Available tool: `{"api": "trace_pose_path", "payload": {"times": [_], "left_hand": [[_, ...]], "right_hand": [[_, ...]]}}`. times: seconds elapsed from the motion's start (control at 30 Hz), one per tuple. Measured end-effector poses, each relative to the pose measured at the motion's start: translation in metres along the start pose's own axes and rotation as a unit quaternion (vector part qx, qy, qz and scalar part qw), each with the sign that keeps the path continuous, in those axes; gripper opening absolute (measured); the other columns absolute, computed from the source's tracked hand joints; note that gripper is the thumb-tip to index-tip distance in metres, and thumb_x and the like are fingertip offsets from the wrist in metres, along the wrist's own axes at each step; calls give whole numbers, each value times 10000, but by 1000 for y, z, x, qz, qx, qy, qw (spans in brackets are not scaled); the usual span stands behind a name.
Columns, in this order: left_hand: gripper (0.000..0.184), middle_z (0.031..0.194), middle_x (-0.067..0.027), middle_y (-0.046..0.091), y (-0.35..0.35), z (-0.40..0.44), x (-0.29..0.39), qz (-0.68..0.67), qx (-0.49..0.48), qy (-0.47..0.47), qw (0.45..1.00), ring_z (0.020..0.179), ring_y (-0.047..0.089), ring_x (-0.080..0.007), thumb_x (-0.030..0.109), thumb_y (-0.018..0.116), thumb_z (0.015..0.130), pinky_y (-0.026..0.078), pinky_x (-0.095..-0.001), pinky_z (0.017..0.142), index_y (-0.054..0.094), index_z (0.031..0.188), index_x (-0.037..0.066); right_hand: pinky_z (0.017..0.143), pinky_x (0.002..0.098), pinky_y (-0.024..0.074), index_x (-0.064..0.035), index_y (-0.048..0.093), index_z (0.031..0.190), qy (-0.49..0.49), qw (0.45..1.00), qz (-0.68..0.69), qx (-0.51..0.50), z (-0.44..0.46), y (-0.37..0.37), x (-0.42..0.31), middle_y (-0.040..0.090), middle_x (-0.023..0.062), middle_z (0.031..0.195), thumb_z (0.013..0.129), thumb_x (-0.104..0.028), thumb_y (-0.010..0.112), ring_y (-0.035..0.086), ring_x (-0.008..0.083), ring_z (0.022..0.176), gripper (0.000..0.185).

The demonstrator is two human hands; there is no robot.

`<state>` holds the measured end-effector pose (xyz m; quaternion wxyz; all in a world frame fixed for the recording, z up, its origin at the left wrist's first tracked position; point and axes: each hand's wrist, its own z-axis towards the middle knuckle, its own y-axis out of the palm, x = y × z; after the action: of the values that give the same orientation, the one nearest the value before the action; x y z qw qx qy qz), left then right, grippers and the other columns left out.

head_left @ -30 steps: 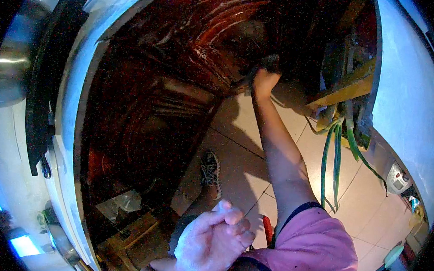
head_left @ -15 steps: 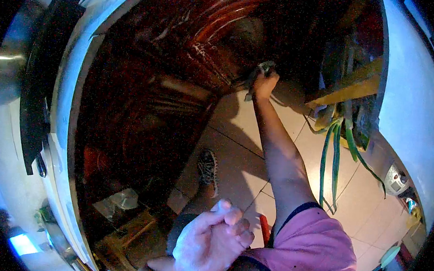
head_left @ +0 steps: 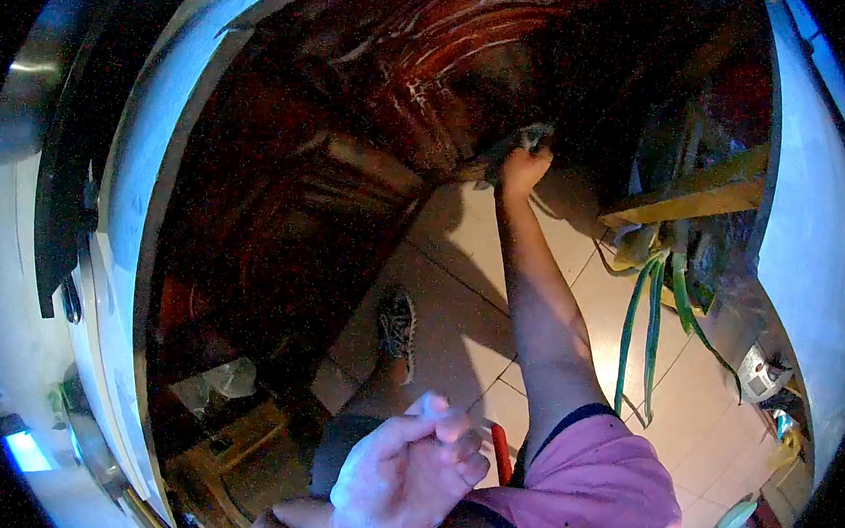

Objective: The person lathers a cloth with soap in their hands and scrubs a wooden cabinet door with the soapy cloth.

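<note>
My right hand [head_left: 523, 169] reaches far forward, closed around a dark grey cloth [head_left: 534, 135]. It is against the lower edge of a dark reddish-brown wooden panel [head_left: 452, 101], whose surface carries whitish, curved wet-looking streaks. My left hand [head_left: 409, 476] is close to the camera at the bottom middle, palm turned up and fingers loosely curled inward. Nothing shows in it, and it touches none of the furniture.
Beige floor tiles [head_left: 452, 256] lie below, with my shoe [head_left: 397, 325] on them. Long green leaves [head_left: 653, 327] hang beside a wooden shelf board [head_left: 688, 198] at right. A red object [head_left: 500, 453] is beneath my arm; clear plastic [head_left: 230, 378] lies at lower left.
My right hand has shifted slightly along the panel's lower edge with the cloth. The view has tilted a little. My left hand keeps its curled pose.
</note>
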<state>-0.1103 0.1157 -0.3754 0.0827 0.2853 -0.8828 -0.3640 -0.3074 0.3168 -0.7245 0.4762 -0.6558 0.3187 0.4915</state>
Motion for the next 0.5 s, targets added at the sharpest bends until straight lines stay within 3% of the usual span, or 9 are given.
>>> {"api": "trace_pose_path", "payload": {"times": [0.03,0.1,0.17,0.2,0.27,0.37,0.4,0.47,0.5], "left_hand": [[145,799,-2,529,4,0,0,14,-33,6,999,705,501,-130,127,408,909,410,-310,703,542,961,103],[143,796,-7,534,5,-1,2,17,-38,5,999,702,503,-132,125,413,908,410,-309,699,543,961,100],[140,793,-12,539,4,-1,2,20,-43,3,999,698,504,-133,123,417,907,411,-309,695,544,961,97],[140,788,-15,543,4,0,1,18,-41,6,999,695,505,-135,124,421,906,412,-309,693,547,960,96],[139,783,-18,546,4,0,0,19,-38,4,999,692,506,-136,124,426,906,412,-309,691,551,959,95],[143,776,-20,544,5,1,-1,9,-24,8,1000,692,505,-139,127,430,905,410,-311,692,558,958,94],[145,777,-19,544,4,1,-1,10,-25,6,1000,696,505,-142,126,429,906,409,-313,693,560,960,94],[148,777,-19,544,3,1,-1,10,-29,4,1000,699,505,-145,126,428,906,407,-315,694,561,962,94],[151,776,-18,544,4,1,-1,4,-25,-2,1000,704,505,-148,125,426,908,406,-316,695,562,965,96]], "right_hand": [[905,356,383,84,526,1085,1,1000,0,1,4,4,-2,556,204,1056,794,10,491,510,345,969,302],[912,345,378,84,516,1087,-128,971,194,61,10,10,-6,580,168,1001,793,12,510,521,326,940,303],[916,344,377,63,496,1131,-176,947,252,89,-12,-23,-98,553,157,1048,808,-11,536,511,310,973,334],[916,344,377,63,496,1131,-175,948,249,89,-16,-27,-119,553,157,1048,808,-11,536,511,310,973,334],[922,357,375,52,473,1167,-341,923,96,147,-19,-34,-140,517,172,1097,816,-38,558,499,336,1003,372],[930,369,368,49,471,1177,-368,914,61,160,-15,-28,-112,490,181,1126,820,-44,559,474,353,1040,379],[930,369,368,49,471,1177,-367,914,63,161,-13,-20,-87,490,181,1126,820,-44,559,474,353,1040,379],[923,370,369,56,461,1189,-130,986,64,81,-5,-5,-30,497,190,1086,825,-53,565,465,363,1041,394],[923,370,369,56,461,1189,-131,986,64,82,-2,-7,-19,497,190,1086,825,-53,565,465,363,1041,394]]}}
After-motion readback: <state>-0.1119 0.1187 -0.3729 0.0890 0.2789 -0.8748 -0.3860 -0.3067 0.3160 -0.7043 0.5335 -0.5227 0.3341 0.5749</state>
